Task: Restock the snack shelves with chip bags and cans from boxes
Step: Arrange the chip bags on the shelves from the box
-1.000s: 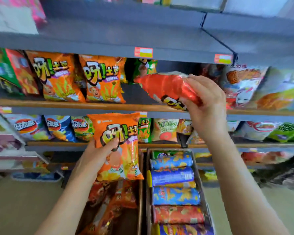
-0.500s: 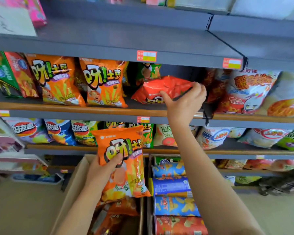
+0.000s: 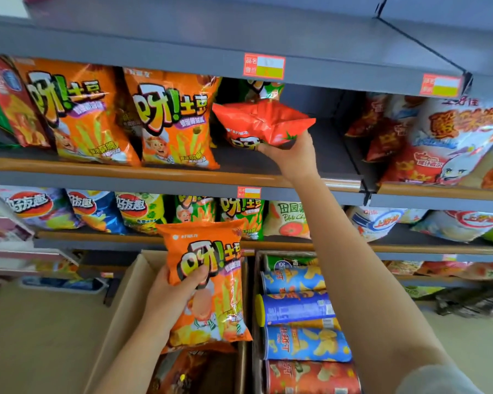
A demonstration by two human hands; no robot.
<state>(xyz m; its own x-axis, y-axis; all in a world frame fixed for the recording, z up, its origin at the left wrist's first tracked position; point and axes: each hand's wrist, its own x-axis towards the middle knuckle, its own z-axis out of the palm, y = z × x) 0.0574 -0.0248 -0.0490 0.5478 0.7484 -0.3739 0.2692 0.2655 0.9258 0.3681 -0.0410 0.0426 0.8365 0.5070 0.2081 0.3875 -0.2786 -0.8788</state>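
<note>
My right hand [image 3: 292,153] reaches up into the grey upper shelf [image 3: 329,155] and grips the lower edge of a red chip bag [image 3: 261,123], which lies tilted just right of two upright orange bags [image 3: 174,123]. My left hand [image 3: 172,294] holds another orange chip bag [image 3: 211,282] upright above a cardboard box [image 3: 125,308] that has more bags inside. A second box to the right holds several chip cans [image 3: 299,307] lying on their sides.
Bare shelf floor lies right of the red bag, up to a divider [image 3: 353,155]. Beyond the divider stand red and white snack bags [image 3: 450,137]. The shelf below [image 3: 97,237] is filled with blue, green and white bags. A beige floor [image 3: 40,336] lies at the left.
My right hand has pushed the red bag deeper into the upper shelf and now grips it from below. The left hand keeps its orange bag at about the same height over the box.
</note>
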